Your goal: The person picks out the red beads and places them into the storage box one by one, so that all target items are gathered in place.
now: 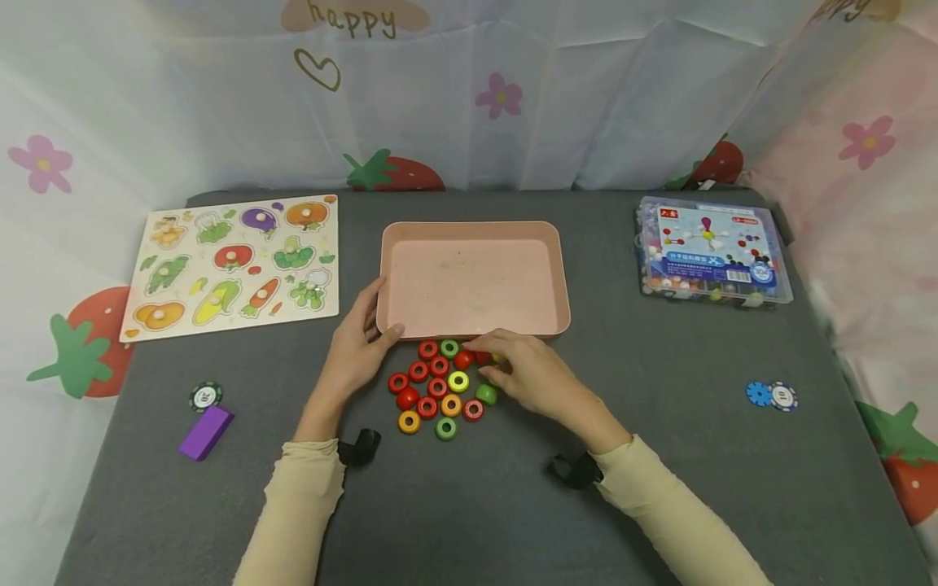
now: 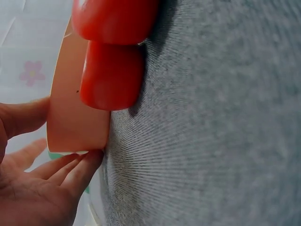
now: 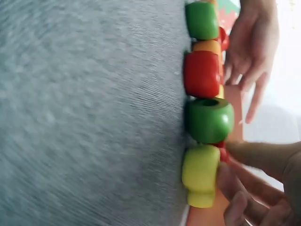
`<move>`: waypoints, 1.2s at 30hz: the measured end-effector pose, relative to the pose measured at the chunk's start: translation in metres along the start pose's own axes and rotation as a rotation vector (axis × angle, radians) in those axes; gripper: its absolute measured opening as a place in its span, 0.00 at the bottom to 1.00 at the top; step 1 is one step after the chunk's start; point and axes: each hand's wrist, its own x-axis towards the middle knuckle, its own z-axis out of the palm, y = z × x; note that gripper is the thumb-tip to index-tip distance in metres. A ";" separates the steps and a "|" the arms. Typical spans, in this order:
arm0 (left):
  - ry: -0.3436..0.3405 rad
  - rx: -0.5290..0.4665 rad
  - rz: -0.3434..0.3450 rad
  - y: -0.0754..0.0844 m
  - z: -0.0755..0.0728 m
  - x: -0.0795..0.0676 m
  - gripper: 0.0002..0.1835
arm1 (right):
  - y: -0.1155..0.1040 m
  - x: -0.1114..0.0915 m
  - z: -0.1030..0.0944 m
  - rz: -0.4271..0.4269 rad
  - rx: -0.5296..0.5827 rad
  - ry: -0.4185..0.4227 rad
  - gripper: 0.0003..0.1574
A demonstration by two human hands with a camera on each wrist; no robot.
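A pink tray [image 1: 472, 281] lies at the middle of the table. My left hand [image 1: 357, 342] grips its near left corner, thumb at the front wall and fingers along the side; the left wrist view shows this too. Just in front of the tray lies a cluster of red, green, yellow and orange ring beads [image 1: 437, 387]. My right hand [image 1: 531, 370] is at the cluster's right side, its thumb and forefinger around a red bead [image 1: 482, 357]. Beneath that hand, yellow-green beads [image 3: 201, 168] are partly hidden. A green bead [image 1: 486, 394] sits close to the thumb.
At the back left lies a vegetable puzzle board [image 1: 242, 268]. A clear plastic case [image 1: 711, 252] stands at the back right. Left of my arm are a purple block [image 1: 207, 433] and a dark poker chip [image 1: 206, 396]. More chips [image 1: 782, 396] lie at the right.
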 end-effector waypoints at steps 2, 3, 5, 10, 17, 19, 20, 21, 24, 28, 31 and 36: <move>-0.002 -0.003 -0.005 0.001 0.000 0.000 0.41 | 0.000 0.000 0.002 0.016 -0.037 0.006 0.25; -0.004 -0.004 -0.008 0.001 0.001 0.000 0.41 | 0.001 0.000 0.003 0.026 -0.053 0.006 0.25; -0.007 -0.009 -0.015 0.001 0.001 -0.001 0.41 | 0.001 -0.001 0.005 0.037 -0.080 0.005 0.25; -0.006 -0.022 -0.033 0.004 0.001 -0.002 0.41 | 0.001 0.002 0.001 0.020 0.040 0.016 0.25; -0.010 -0.044 -0.042 0.004 0.002 -0.001 0.40 | 0.007 0.018 -0.015 0.005 0.316 0.194 0.22; -0.011 -0.051 -0.043 0.004 0.003 -0.001 0.40 | 0.015 0.027 -0.016 0.020 0.343 0.258 0.21; -0.010 -0.055 -0.044 0.003 0.003 -0.001 0.40 | 0.018 0.032 -0.017 0.035 0.345 0.282 0.20; -0.009 -0.059 -0.044 0.003 0.003 -0.001 0.40 | 0.021 0.037 -0.017 0.054 0.328 0.302 0.20; -0.008 -0.065 -0.051 0.004 0.004 -0.002 0.40 | 0.029 0.049 -0.015 0.118 0.280 0.318 0.20; -0.013 -0.075 -0.065 0.005 0.006 -0.003 0.40 | 0.036 0.059 -0.011 0.210 0.209 0.256 0.19; -0.014 -0.079 -0.074 0.006 0.006 -0.004 0.41 | 0.038 0.062 -0.008 0.259 0.164 0.213 0.18; -0.007 -0.070 -0.085 0.006 0.005 -0.005 0.41 | 0.038 0.064 -0.006 0.293 0.116 0.200 0.17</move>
